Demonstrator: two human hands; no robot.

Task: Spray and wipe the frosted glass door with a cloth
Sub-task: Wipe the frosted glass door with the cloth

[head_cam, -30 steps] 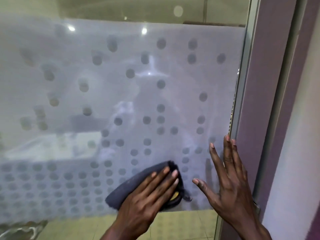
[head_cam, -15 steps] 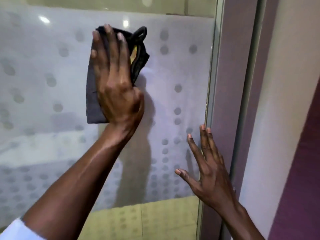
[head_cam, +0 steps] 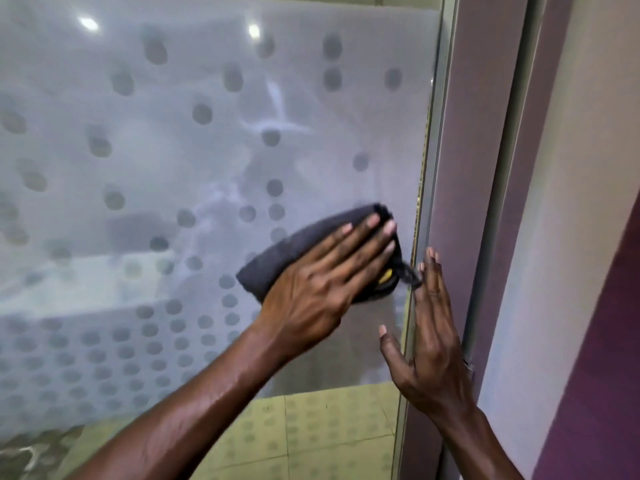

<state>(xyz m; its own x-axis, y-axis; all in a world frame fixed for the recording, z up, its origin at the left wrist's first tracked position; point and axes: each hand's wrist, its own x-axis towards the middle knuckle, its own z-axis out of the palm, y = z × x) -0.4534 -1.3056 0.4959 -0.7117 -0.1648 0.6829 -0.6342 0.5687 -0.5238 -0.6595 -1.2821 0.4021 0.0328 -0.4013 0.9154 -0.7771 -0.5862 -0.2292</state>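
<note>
Frosted glass door (head_cam: 166, 174), dotted with clear circles and streaked with damp smears, fills the left and centre of the view, standing upright with its right edge running top to bottom. Against its lower right area a dark folded cloth (head_cam: 277, 261) lies flat on the pane. The cloth's long axis slants from lower left to upper right, so that its folded end points toward the door's edge, and a small loop (head_cam: 410, 274) dangles from its lower right corner. The person's left hand (head_cam: 322, 285) presses the cloth to the glass with fingers straight and spread, gripping nothing, a flat hold that apparently spreads pressure across the wipe. Just beside it, the right hand (head_cam: 431, 344) rests opened out, fingers straight, along the door's edge where it meets the mauve frame (head_cam: 481, 161), seemingly to steady the panel against the push of wiping. A pale wall (head_cam: 561, 237) stands farther right. Wiping appears to be under way near the edge; no spray bottle is in view.
</note>
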